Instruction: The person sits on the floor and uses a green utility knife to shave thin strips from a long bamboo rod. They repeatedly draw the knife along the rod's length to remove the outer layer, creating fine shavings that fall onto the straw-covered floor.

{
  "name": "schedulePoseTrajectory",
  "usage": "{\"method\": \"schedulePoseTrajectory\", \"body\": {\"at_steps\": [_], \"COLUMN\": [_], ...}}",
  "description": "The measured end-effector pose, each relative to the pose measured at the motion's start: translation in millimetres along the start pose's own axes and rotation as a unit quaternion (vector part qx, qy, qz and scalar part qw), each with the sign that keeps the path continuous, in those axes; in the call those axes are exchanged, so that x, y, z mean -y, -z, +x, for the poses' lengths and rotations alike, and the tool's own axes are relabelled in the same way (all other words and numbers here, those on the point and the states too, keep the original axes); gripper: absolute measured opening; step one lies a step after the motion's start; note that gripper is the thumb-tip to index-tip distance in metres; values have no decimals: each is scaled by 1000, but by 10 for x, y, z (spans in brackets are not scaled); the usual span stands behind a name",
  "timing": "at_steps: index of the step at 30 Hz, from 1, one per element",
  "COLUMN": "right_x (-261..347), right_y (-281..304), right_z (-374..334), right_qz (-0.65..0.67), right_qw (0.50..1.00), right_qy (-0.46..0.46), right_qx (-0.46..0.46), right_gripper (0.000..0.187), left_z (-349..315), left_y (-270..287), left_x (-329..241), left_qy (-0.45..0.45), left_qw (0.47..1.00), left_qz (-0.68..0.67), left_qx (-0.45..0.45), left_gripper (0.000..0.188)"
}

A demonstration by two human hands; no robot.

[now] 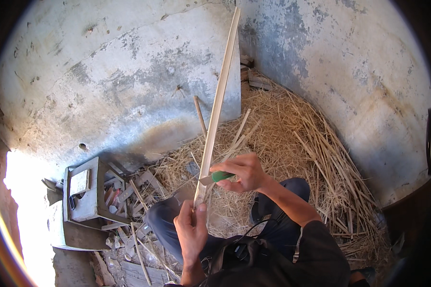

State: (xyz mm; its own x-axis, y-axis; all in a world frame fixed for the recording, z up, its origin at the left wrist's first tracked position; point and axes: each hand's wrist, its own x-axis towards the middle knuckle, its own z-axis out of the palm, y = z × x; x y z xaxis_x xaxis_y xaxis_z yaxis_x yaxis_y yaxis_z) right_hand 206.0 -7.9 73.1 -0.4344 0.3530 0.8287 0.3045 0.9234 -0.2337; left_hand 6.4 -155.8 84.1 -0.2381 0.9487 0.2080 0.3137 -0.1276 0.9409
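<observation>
A long, pale split bamboo strip [219, 95] slants up and away from my lap toward the corner of the room. Its near end is pinched between the thumb and fingers of my left hand [191, 230]. My right hand [245, 173] grips a short knife by its green handle [222, 176]. The knife's blade [206, 181] lies against the strip, a little beyond my left hand. Part of the handle is covered by my right fingers.
Straw and thin bamboo shavings [273, 119] cover the floor ahead, with longer strips [330, 177] heaped at right. A worn wooden stool [88, 191] stands at left, among wood scraps [146, 182]. A stick [199, 115] leans by the peeling wall [129, 86].
</observation>
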Motion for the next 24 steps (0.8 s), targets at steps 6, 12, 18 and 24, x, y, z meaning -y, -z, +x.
{"method": "schedulePoseTrajectory", "body": {"at_steps": [6, 12, 18, 24], "right_x": [-39, -61, -87, -303], "right_y": [30, 26, 29, -66], "right_z": [-20, -12, -1, -134], "right_qz": [-25, -45, -65, -53], "right_qw": [1000, 999, 998, 996], "right_qy": [1, 16, 22, -40], "right_qx": [-4, -13, -6, -59], "right_gripper": [28, 40, 35, 45], "left_z": [-15, -47, -73, -152], "left_y": [11, 46, 139, 224], "left_x": [25, 36, 26, 43], "left_qy": [23, 78, 92, 120], "left_qw": [999, 992, 991, 987], "left_qz": [-31, -92, -73, -62], "left_qx": [20, 48, 63, 87], "left_gripper": [24, 26, 30, 30]}}
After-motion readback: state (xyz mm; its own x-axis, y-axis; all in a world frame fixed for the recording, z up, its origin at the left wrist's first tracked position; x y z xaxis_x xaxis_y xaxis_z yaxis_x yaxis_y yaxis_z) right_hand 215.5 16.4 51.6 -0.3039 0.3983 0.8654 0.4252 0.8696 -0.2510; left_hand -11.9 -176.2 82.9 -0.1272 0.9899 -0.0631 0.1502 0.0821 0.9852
